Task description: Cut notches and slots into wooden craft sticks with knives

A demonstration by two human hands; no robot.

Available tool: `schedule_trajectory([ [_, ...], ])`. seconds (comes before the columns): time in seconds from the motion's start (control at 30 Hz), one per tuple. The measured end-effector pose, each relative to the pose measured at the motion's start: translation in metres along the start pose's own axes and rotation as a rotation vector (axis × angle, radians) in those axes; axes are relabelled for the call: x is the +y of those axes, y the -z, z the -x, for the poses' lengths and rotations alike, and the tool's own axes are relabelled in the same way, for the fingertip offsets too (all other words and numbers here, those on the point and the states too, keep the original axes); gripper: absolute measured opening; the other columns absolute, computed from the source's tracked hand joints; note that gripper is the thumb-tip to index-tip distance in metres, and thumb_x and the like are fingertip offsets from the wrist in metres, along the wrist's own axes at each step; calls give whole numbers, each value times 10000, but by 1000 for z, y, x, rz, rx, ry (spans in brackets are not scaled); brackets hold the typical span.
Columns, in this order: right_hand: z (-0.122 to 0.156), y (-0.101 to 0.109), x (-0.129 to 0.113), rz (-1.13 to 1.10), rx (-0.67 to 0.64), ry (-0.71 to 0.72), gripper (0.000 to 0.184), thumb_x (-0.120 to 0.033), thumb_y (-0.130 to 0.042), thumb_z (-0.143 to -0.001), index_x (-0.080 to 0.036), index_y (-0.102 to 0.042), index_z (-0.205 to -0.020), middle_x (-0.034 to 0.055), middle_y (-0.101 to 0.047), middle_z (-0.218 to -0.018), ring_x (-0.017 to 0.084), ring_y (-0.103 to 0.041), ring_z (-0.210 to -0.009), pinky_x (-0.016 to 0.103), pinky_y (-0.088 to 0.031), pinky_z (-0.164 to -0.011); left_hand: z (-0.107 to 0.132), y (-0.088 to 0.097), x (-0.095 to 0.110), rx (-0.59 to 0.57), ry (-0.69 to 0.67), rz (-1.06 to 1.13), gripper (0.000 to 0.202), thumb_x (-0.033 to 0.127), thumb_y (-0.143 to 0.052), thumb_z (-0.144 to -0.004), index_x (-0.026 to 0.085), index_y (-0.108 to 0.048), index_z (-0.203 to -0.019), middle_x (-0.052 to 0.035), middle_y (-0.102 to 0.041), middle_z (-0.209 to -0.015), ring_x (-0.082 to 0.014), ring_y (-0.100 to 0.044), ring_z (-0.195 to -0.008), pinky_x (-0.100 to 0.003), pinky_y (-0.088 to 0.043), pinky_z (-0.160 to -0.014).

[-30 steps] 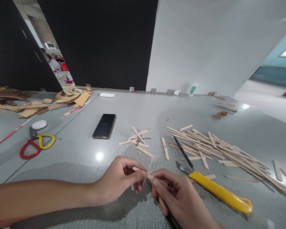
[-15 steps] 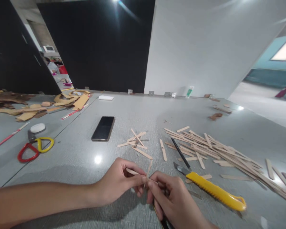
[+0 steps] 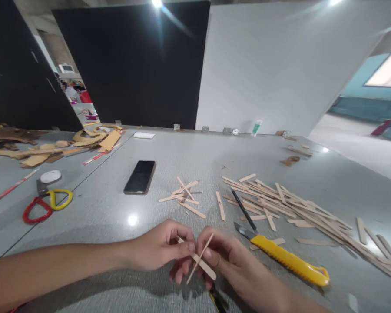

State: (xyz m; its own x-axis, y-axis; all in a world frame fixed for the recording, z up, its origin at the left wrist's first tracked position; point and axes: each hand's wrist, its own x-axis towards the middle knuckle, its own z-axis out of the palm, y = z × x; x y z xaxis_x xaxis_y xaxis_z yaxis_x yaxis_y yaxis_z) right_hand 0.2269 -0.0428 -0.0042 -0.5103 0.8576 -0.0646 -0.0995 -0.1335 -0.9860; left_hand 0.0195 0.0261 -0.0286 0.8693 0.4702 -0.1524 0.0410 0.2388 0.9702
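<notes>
Two crossed wooden craft sticks (image 3: 207,267) are between my hands, one lying flat-side up and the other crossing it edge-on. My left hand (image 3: 174,248) pinches the flat stick near its upper left part between thumb and fingers. Closed around the crossing from the right, my right hand (image 3: 228,258) has its thumb against the thin stick. A black and yellow tool (image 3: 217,300) shows below my right hand; whether the hand holds it cannot be told. Beside that hand lies a yellow utility knife (image 3: 288,259), blade out, pointing up and left.
Many loose craft sticks (image 3: 299,206) spread to the right, by a black pen (image 3: 243,208). A small stick pile (image 3: 184,191) lies ahead, a phone (image 3: 140,177) left of it. Scissors (image 3: 47,202), a white mouse-shaped object (image 3: 51,176) and cardboard scraps (image 3: 35,150) are farther left.
The crossed sticks have been turned, so the flat one now points down and right toward me. My right hand has shifted its hold slightly. The camera view has moved a little.
</notes>
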Motion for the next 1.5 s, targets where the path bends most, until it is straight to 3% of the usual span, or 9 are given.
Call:
schedule_trajectory([
  [0.17, 0, -5, 3, -95, -16, 5, 296, -519, -559, -1064, -235, -516, -992, 36, -741, -887, 168, -723, -776, 296, -559, -695, 4, -4, -2, 32, -50, -89, 542, 725, -542, -978, 187, -530, -913, 6, -604, -696, -78, -479, -508, -191, -342, -461],
  [0.27, 0, -7, 6, -162, -31, -4, 277, -498, -533, -1080, -238, -502, -988, 45, -758, -877, 162, -742, -757, 265, -555, -653, 6, -6, -2, 27, -71, -118, 530, 712, -518, -997, 193, -520, -895, 48, -509, -601, -83, -417, -494, -201, -291, -464],
  [0.4, 3, -2, 12, -206, -14, 17, 302, -517, -576, -1059, -246, -490, -957, 23, -750, -808, 129, -696, -670, 211, -541, -584, 5, -3, -1, 44, -110, -91, 547, 722, -553, -973, 215, -441, -801, 93, -389, -549, -77, -364, -464, -199, -263, -442],
  [0.57, 16, 17, -1, -215, 27, 56, 340, -539, -613, -1036, -236, -517, -915, -8, -703, -695, 104, -617, -568, 200, -531, -547, 3, 4, -3, 90, -126, -82, 518, 691, -548, -994, 218, -437, -812, 86, -442, -537, -69, -360, -432, -189, -277, -426],
  [0.77, 17, 25, -26, 189, 321, -53, 425, -581, -639, -1002, -172, -660, -890, 19, -690, -630, 87, -575, -456, 166, -460, -425, 2, -1, -7, 213, -126, -78, 451, 588, -585, -1017, 205, -488, -802, 71, -472, -560, -79, -457, -460, -182, -359, -439],
  [0.97, 10, 27, -19, 255, 447, -108, 466, -609, -667, -954, -148, -723, -908, -12, -630, -607, 74, -536, -409, 189, -462, -414, 4, -7, -8, 282, -72, -154, 372, 536, -598, -1017, 179, -588, -912, 61, -508, -572, -90, -483, -492, -191, -350, -462],
  [1.13, 11, 23, -18, 257, 447, -131, 473, -633, -670, -904, -161, -689, -882, -50, -518, -603, 91, -495, -457, 208, -475, -400, 7, -10, -5, 286, -63, -234, 305, 462, -587, -1028, 166, -643, -988, 54, -520, -608, -87, -449, -518, -193, -317, -476],
  [1.33, 11, 18, -18, 356, 399, -170, 421, -580, -527, -944, -177, -647, -924, -16, -552, -742, 112, -523, -500, 255, -499, -415, 6, -13, 1, 278, -72, -256, 255, 401, -572, -1035, 163, -644, -979, 48, -535, -635, -91, -476, -556, -199, -356, -528],
  [1.5, 12, 28, -10, 675, 369, -183, 346, -434, -431, -1012, -231, -501, -740, -43, -461, -622, 130, -455, -516, 271, -366, -472, 7, -12, -1, 323, -105, -336, 235, 359, -535, -1041, 168, -643, -956, 38, -541, -653, -112, -505, -595, -221, -372, -560],
])
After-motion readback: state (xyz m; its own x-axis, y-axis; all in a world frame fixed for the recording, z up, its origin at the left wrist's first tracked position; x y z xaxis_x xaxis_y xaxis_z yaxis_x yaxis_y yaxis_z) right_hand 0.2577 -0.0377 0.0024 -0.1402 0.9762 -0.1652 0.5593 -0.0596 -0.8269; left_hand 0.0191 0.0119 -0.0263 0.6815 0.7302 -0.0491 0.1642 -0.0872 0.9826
